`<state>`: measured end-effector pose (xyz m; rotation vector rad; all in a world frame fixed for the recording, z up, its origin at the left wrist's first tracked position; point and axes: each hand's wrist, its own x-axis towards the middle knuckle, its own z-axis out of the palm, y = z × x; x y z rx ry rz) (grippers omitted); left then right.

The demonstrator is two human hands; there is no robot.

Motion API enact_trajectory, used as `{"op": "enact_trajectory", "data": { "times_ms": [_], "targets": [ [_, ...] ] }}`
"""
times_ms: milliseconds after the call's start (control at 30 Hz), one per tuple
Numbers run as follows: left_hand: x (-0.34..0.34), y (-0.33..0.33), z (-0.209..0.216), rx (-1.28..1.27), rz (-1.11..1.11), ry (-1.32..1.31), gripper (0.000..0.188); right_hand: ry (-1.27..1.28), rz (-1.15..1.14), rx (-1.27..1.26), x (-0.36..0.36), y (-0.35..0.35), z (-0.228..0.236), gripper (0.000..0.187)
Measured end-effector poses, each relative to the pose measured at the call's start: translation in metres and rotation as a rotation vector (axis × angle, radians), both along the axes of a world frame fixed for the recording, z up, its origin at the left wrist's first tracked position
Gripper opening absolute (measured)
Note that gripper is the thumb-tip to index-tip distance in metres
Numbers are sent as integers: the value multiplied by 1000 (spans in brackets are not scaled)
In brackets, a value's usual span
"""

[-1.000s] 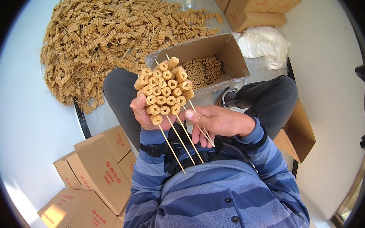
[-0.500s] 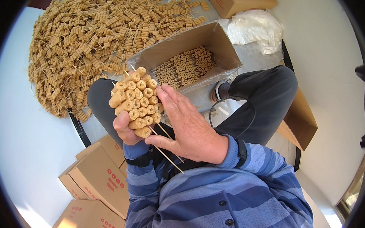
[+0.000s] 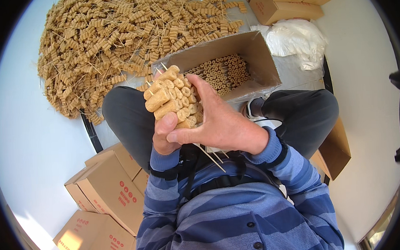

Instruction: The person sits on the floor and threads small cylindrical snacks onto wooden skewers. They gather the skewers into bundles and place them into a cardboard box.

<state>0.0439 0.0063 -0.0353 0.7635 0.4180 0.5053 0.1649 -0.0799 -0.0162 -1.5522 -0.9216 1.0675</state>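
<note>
A bundle of skewered snack rolls (image 3: 174, 97), short golden-brown hollow tubes on thin wooden sticks, is held between both hands above my lap. My left hand (image 3: 166, 134) grips its near left side, the thumb pressed on the lowest rolls. My right hand (image 3: 229, 121) wraps the right side, with the fingers over the top and the thumb along the near edge. Stick tips poke out at the upper left, and longer bare sticks (image 3: 212, 156) stick out below toward me. Just beyond stands an open cardboard box (image 3: 262, 59), partly filled with similar skewers standing in rows.
A large heap of loose skewered rolls (image 3: 111, 39) covers the floor at the far left. Closed cartons stand at the near left (image 3: 109, 187) and far right (image 3: 288, 5). White plastic bags (image 3: 297, 42) lie right of the box. An open carton (image 3: 333, 150) sits beside my right knee.
The bundle has been turned, so the rolls' sides now show more than their ends. My right hand has closed around it from the right. The whole view has shifted slightly.
</note>
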Motion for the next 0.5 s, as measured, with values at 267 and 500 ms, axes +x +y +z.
{"op": "enact_trajectory", "data": {
  "times_ms": [267,500],
  "targets": [
    [4,18,-3,85,13,-15,95,57,49,25,14,19,9,102],
    [-1,65,3,222,-86,34,108,-70,118,23,36,50,16,106]
  ]
}}
